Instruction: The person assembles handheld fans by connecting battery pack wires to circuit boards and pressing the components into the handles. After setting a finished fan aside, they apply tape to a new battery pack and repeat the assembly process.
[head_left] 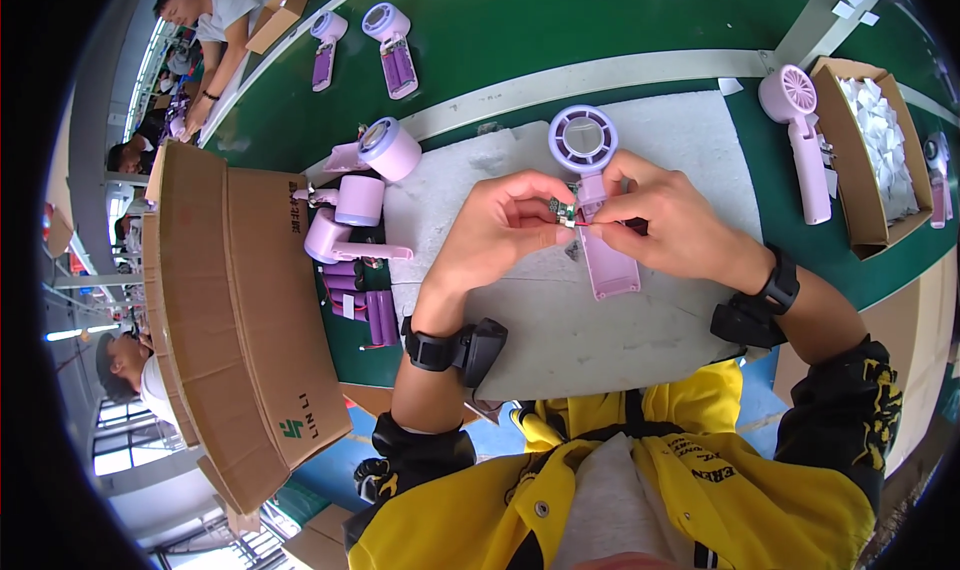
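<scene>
A small green circuit board is pinched between the thumb and fingers of my left hand. Closed fingers of my right hand meet it from the other side, where a thin red wire shows at their tips. Both hands hover over a handheld fan lying on the grey mat. Its round head is lavender with a pale ring, and its pink handle shell lies open beneath my fingers. Part of the handle is hidden by my hands.
Left of the mat are pink fan parts and purple battery cells, beside a large cardboard box. To the right stand a pink fan and a carton of white pieces. Two opened fans lie beyond the rail; co-workers sit far left.
</scene>
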The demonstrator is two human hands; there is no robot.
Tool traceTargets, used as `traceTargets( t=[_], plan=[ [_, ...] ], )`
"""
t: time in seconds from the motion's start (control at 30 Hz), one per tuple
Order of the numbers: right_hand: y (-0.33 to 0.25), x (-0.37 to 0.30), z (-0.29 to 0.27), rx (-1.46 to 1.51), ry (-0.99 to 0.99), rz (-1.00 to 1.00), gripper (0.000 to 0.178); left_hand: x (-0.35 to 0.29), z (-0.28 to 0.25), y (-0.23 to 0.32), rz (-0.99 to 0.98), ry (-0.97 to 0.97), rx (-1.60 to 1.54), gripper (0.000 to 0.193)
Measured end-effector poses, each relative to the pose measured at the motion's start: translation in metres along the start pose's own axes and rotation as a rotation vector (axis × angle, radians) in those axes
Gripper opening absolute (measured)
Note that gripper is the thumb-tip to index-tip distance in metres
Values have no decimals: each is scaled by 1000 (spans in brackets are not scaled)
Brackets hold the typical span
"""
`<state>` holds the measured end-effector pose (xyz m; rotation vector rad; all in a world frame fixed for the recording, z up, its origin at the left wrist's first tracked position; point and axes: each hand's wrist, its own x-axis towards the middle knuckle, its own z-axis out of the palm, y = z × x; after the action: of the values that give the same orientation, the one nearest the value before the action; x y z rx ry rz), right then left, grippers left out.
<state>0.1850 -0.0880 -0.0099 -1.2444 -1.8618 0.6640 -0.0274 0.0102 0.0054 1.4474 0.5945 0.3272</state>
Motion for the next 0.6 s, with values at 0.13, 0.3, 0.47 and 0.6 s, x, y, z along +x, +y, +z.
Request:
traceTargets(
  t=[0.13,0.3,0.47,0.6],
  plan=[
    [2,-4,1,-7,-10,-1,10,-1,5,1,0,29,-31,30],
    [3,-3,-1,27,-21,21,9,1,3,5,-36,37,-16,31],
    [4,-3,0,28,-15,16,7,1,2,2,-5,28,0,31],
    [6,-2,-1,65,12,12,7,2,3,2,10,32,-11,31]
  ],
)
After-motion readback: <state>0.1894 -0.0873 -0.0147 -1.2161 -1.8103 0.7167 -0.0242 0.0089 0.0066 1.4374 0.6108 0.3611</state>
